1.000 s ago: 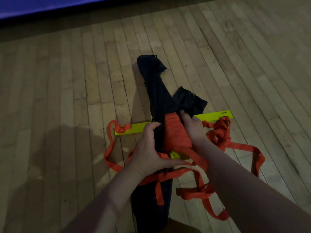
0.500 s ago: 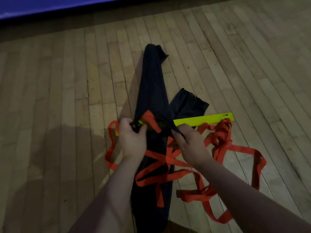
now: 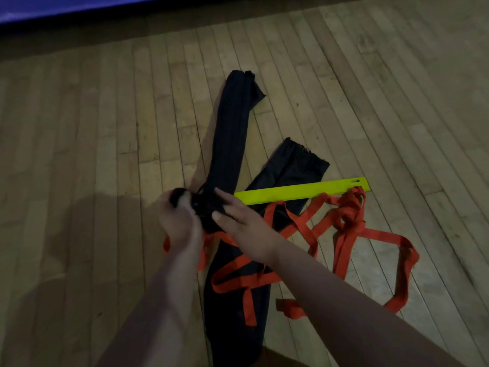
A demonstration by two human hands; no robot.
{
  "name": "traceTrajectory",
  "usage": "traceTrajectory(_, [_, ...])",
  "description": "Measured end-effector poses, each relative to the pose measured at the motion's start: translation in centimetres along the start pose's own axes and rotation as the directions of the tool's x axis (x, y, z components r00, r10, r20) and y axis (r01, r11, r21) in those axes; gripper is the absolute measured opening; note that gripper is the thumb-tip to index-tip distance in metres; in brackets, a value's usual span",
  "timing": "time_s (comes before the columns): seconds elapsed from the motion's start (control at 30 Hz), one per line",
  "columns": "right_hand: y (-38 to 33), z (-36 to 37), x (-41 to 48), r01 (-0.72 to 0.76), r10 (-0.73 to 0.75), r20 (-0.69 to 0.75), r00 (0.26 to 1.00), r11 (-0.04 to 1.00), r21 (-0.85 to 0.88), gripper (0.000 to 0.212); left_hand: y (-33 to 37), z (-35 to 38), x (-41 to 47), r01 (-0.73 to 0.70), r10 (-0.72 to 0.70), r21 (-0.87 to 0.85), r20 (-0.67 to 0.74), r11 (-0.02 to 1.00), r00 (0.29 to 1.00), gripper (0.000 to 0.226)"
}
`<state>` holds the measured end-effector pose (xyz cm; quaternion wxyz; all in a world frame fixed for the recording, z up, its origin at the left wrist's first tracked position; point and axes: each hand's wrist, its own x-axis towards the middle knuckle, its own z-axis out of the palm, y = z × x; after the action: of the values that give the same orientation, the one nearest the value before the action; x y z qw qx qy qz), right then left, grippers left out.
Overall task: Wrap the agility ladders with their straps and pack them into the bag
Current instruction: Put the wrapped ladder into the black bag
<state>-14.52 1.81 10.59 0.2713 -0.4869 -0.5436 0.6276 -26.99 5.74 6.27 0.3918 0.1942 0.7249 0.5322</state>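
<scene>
While a long black bag (image 3: 230,133) lies stretched out on the wooden floor (image 3: 92,128), running from the far middle of the view back toward the person, both hands meet over its middle stretch. The left hand (image 3: 178,221) has its fingers curled round a bunched dark fold of the bag's fabric and grips it. The right hand (image 3: 238,221) is just beside it, fingers straight and thumb spread, resting flat on the same fabric and grasping nothing. What the bag holds inside cannot be seen. To the right of the hands a flat yellow-green ladder rung (image 3: 301,193) lies crosswise on the floor, its near end hidden behind the right hand and its far end showing a small slot. Orange straps (image 3: 349,215) bunch in a tangle below that far end, then trail in loose loops over the floor to the right and across the lower part of the bag. Under the rung, at an angle to the long bag, lies a shorter piece of black fabric (image 3: 293,168) with a gathered end; whether it is a separate bag cannot be told. The light is dim. A blue mat (image 3: 79,6) edges the floor at the far left.
</scene>
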Motion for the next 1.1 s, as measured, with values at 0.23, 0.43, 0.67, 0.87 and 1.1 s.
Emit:
traceTrajectory(0.23, [3.9,-2.4,-1.3,-0.333,0.343,-0.087,0.935,0.769,-0.546,0.031,-3.5,-3.0,0.0,0.044,0.05,0.768,-0.099,0.639,0.994,0.048])
traceTrajectory(0.43, [6.5,-6.4,-0.2,-0.435,0.359,-0.271,0.893,0.532,-0.726,0.027,-5.6,-0.1,-2.2,-0.807,0.252,0.579,0.768,0.118,0.588,0.038])
traceTrajectory(0.67, [8.4,-7.2,2.9,-0.331,0.242,-0.242,0.94,0.464,-0.822,0.041,-7.3,5.4,-0.2,-0.845,-0.206,0.533,0.824,-0.035,0.528,0.064])
traceTrajectory(0.87, [10.4,-6.0,2.0,-0.37,0.399,-0.189,0.897,0.447,-0.815,0.038,-8.5,5.9,1.3,-0.774,-0.089,0.524,0.805,-0.357,0.586,0.051])
traceTrajectory(1.1, [11.1,-5.0,1.1,-0.511,0.453,-0.246,0.857,0.685,-0.519,0.057,-9.6,5.7,0.8,-0.779,-0.095,0.534,0.802,-0.329,0.59,0.051])
